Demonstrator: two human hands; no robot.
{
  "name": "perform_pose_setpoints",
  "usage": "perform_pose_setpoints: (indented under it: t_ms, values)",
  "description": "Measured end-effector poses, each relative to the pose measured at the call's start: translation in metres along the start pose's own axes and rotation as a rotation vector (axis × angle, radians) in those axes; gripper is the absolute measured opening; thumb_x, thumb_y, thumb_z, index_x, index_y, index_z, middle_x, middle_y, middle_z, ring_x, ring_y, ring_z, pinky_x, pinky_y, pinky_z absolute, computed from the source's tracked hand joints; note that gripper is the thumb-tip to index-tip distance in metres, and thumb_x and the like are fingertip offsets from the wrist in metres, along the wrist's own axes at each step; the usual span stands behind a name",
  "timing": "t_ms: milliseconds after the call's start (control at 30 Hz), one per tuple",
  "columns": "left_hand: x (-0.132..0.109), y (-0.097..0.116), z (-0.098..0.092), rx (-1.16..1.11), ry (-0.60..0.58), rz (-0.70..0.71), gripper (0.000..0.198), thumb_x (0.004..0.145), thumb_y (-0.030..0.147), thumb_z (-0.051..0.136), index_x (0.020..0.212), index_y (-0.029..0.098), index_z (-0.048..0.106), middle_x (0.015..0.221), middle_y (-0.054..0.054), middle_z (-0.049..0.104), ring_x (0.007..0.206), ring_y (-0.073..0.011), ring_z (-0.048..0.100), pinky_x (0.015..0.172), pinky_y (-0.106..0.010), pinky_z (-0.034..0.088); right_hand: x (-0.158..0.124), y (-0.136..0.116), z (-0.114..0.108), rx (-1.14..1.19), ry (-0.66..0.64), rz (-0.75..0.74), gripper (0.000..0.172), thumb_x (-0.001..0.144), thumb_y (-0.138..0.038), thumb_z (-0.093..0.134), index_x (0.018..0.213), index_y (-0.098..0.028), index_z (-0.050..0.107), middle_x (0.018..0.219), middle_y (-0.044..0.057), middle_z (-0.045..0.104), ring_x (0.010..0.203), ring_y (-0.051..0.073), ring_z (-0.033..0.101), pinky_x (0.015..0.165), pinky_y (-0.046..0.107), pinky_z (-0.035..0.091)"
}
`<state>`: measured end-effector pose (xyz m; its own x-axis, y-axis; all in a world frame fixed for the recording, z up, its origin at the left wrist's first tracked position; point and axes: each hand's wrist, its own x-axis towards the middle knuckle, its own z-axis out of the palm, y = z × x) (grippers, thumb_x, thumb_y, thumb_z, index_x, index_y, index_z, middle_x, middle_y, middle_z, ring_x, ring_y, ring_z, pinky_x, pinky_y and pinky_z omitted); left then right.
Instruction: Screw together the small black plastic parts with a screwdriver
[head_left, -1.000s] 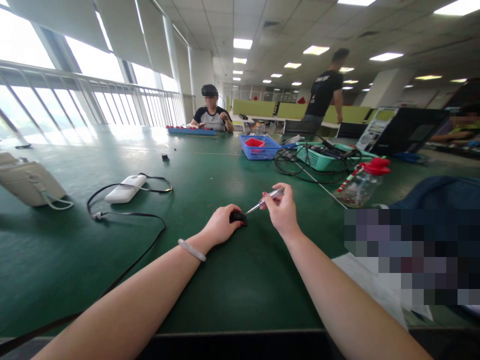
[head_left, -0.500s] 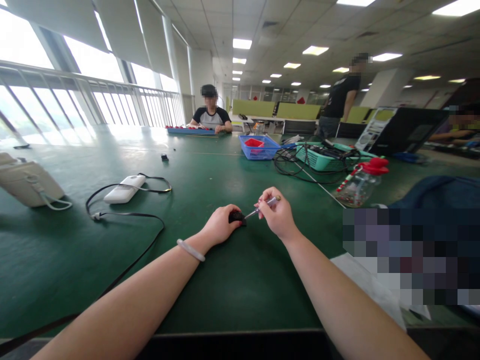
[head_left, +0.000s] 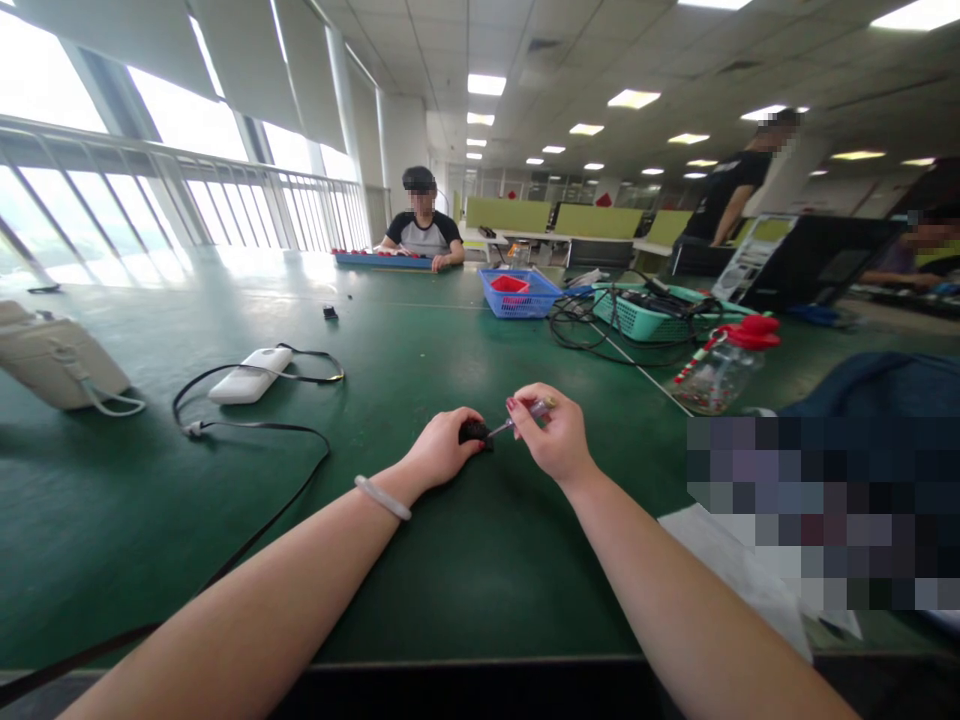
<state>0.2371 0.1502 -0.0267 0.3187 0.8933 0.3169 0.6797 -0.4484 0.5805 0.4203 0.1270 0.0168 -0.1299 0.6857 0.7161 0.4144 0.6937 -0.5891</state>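
My left hand (head_left: 444, 449) is closed around a small black part (head_left: 474, 432) low over the green tabletop; its exact kind is too small to make out. A screwdriver (head_left: 541, 406) with a clear purplish handle is gripped in my right hand (head_left: 553, 437). Its thin metal shaft points left and down, and the tip meets or nearly meets the right side of the black part. My fingers hide much of the part and some of the handle.
On the left lie a white power bank (head_left: 251, 377) with a black cable and a pale bag (head_left: 60, 360). Farther off stand a blue basket (head_left: 519, 305), a green basket (head_left: 637, 318) with tangled cables and a red-lidded bottle (head_left: 724, 370). A person (head_left: 420, 230) sits across the table (head_left: 405, 350).
My right hand's fingers have shifted on the screwdriver handle, and the hand sits slightly lower. My left hand holds the black part as before. The standing person in the background has moved right.
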Motion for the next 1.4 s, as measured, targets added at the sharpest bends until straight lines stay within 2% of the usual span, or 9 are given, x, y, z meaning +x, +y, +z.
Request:
perform_pose_setpoints:
  t_ms: [200,433,600,733,833,1200,1400]
  values:
    - [0.0,-0.001,0.0,0.002,-0.002,0.013,0.03,0.076,0.019,0.069,0.106,0.02,0.066,0.102,-0.005,0.072,0.096,-0.0227,0.065,0.088,-0.034,0.051,-0.001,0.0,0.004,-0.056,-0.003,-0.043,0.018,0.088,-0.031,0.06,0.073,-0.02,0.063,0.069,0.001,0.061,0.062,0.014,0.059,0.065,0.027,0.049]
    - [0.001,0.0,0.0,0.02,0.002,0.003,0.029,0.077,0.021,0.069,0.106,0.019,0.065,0.102,-0.006,0.072,0.096,-0.0231,0.065,0.087,-0.034,0.051,-0.002,-0.005,0.005,-0.1,-0.005,-0.159,0.013,0.086,-0.027,0.063,0.075,-0.021,0.065,0.075,0.002,0.064,0.07,0.014,0.061,0.068,0.026,0.049]
    - [0.0,0.0,0.0,0.001,0.003,0.03,0.023,0.08,0.022,0.064,0.103,0.019,0.065,0.1,-0.005,0.072,0.095,-0.0222,0.065,0.087,-0.034,0.05,-0.006,-0.007,0.01,-0.149,-0.104,-0.242,0.018,0.088,-0.033,0.062,0.076,-0.022,0.068,0.077,0.002,0.064,0.07,0.013,0.06,0.067,0.025,0.047]
    - [0.001,-0.004,0.001,0.003,-0.013,0.043,0.024,0.08,0.022,0.062,0.104,0.019,0.065,0.102,-0.006,0.072,0.095,-0.0226,0.065,0.087,-0.035,0.051,-0.007,-0.01,0.013,-0.281,-0.224,-0.391,0.029,0.089,-0.04,0.061,0.069,-0.021,0.069,0.066,0.001,0.062,0.062,0.013,0.055,0.062,0.027,0.041]
    - [0.001,-0.006,0.001,-0.002,-0.027,0.058,0.026,0.079,0.024,0.062,0.105,0.019,0.064,0.104,-0.007,0.072,0.096,-0.0229,0.066,0.087,-0.035,0.051,-0.007,-0.012,0.013,-0.339,-0.259,-0.463,0.031,0.091,-0.042,0.058,0.072,-0.021,0.071,0.063,0.001,0.062,0.061,0.013,0.052,0.061,0.028,0.038]
    - [0.002,-0.007,0.002,0.008,-0.018,0.038,0.03,0.08,0.022,0.062,0.11,0.018,0.063,0.107,-0.007,0.072,0.098,-0.0229,0.065,0.089,-0.035,0.05,-0.009,-0.01,0.014,-0.316,-0.153,-0.508,0.03,0.091,-0.04,0.059,0.071,-0.02,0.067,0.063,0.002,0.061,0.063,0.014,0.052,0.065,0.029,0.04]
    - [0.002,-0.006,0.002,-0.01,-0.01,0.037,0.033,0.081,0.023,0.063,0.113,0.018,0.063,0.111,-0.008,0.071,0.101,-0.0228,0.065,0.091,-0.035,0.05,-0.009,-0.008,0.011,-0.343,-0.171,-0.446,0.029,0.091,-0.044,0.058,0.074,-0.023,0.069,0.067,0.003,0.063,0.066,0.016,0.054,0.068,0.031,0.042]
